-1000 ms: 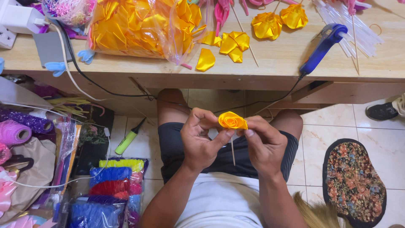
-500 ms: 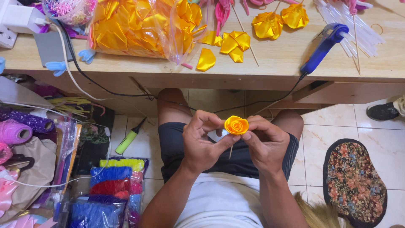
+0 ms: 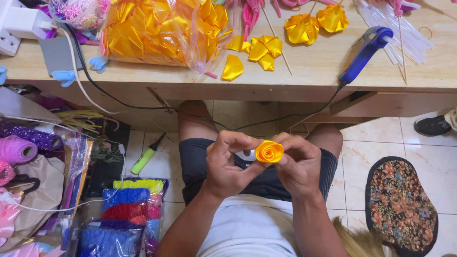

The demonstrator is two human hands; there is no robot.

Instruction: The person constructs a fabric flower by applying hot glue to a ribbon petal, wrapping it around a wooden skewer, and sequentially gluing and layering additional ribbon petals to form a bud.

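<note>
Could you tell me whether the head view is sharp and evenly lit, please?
Head view: even daylight, no blur; the yellow ribbon rose between left hand and right hand is crisp. Glare streaks the clear bag of yellow petals; the table edge bows slightly from lens distortion.

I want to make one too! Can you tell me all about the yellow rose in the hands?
The rose is a small bud of shiny yellow-orange ribbon, wound in a tight spiral whose centre faces the camera. It sits above the lap, pinched between the fingertips of the left hand and right hand. No stem shows now.
</note>
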